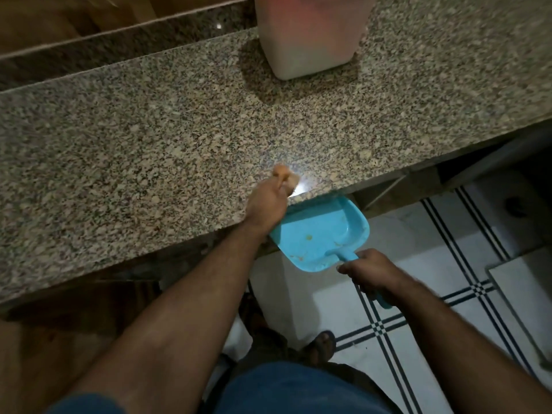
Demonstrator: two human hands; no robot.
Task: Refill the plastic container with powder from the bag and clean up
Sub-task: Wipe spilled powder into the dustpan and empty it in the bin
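Dustpan (319, 234), blue plastic: held just below the front edge of the speckled stone surface (149, 150), mouth toward that edge and partly under it, long axis running from there down-right to the handle, which the right hand (370, 271) grips with curled fingers. Left hand (267, 204): on the surface at the edge above the dustpan, fingers closed round a blurred orange-tan cloth (283, 177). Plastic container (310, 34): upright, white, at the back of the surface, well apart from both hands.

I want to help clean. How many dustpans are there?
1. The blue dustpan sits just under the counter edge, its handle held by the right hand.
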